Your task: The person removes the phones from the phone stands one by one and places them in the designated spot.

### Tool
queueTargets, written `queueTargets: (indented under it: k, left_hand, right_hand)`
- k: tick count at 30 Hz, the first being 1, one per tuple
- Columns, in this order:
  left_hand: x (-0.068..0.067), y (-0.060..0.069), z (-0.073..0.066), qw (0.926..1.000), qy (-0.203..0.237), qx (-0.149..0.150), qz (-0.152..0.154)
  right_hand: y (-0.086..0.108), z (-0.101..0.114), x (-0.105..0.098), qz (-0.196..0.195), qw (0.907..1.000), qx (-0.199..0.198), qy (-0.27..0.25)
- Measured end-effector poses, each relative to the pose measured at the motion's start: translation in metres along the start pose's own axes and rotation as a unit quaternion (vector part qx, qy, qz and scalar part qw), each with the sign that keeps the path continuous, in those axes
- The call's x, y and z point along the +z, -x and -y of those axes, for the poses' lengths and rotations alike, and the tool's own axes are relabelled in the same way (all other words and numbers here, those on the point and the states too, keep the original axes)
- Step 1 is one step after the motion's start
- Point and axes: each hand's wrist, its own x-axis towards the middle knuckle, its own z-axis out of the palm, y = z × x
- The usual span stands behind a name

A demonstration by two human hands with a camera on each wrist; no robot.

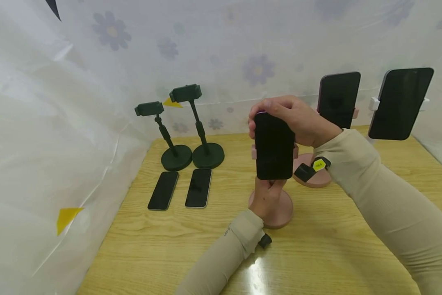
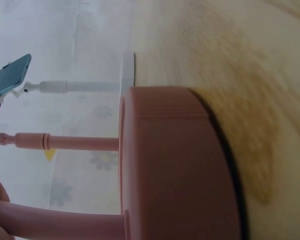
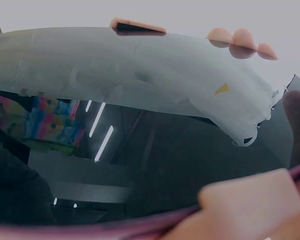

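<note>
A black-screened smartphone stands upright in the side clamps of a pink phone stand. My right hand grips the phone's top, thumb at the near side and fingers around its far edge. In the right wrist view the phone's glossy screen fills most of the picture, with a pink clamp arm along its edge. Below the phone, my left hand holds the stand's pole. The stand's round base rests on the table; the phone hides part of the left hand.
Behind on the right, another pink stand carries a phone; beside it a white-clamped stand holds another phone. Two dark green stands are at the left, with two phones lying before them. Flowered sheeting surrounds the table.
</note>
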Motion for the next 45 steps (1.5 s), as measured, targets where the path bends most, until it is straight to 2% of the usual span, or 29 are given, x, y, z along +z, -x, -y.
queueTargets:
  k: [3,6,8,11,13,15,27,34,41,45]
  left_hand:
    - [0.001,-0.009,0.001,0.9976,0.052,0.045,0.013]
    - [0.001,-0.011,0.000,0.9961,0.056,0.066,0.017]
    - [0.002,-0.009,0.001,0.9977,0.043,0.052,0.010]
    - [0.002,-0.001,0.003,1.0000,0.004,0.000,-0.004]
    - [0.003,0.001,0.005,0.9997,0.007,-0.023,-0.004]
    - [0.004,0.001,0.006,0.9995,0.013,-0.030,-0.002]
    - [0.006,0.001,0.005,0.9998,0.015,0.001,-0.011]
    - [0.006,-0.001,0.003,0.9998,0.015,-0.001,-0.013]
    - [0.006,0.001,0.032,0.9996,0.009,-0.021,-0.017]
    - [0.005,0.001,0.037,0.9997,0.006,-0.015,-0.017]
  right_hand:
    - [0.000,0.001,0.000,0.000,1.0000,0.003,0.001]
    - [-0.001,0.003,0.000,-0.002,0.9999,0.010,0.004]
    - [-0.001,0.004,0.000,-0.003,0.9999,0.016,0.004]
    - [-0.002,0.005,0.000,-0.004,0.9998,0.019,0.001]
    - [-0.001,0.006,-0.001,-0.003,0.9998,0.020,-0.003]
    - [-0.001,0.006,-0.001,-0.003,0.9998,0.018,-0.003]
    - [0.000,0.006,-0.002,-0.001,1.0000,0.008,-0.006]
    - [0.001,0.006,-0.001,0.000,0.9999,0.001,-0.012]
    - [0.004,0.003,-0.002,0.020,0.9994,-0.010,-0.024]
    - [0.005,0.001,-0.003,0.032,0.9991,-0.007,-0.028]
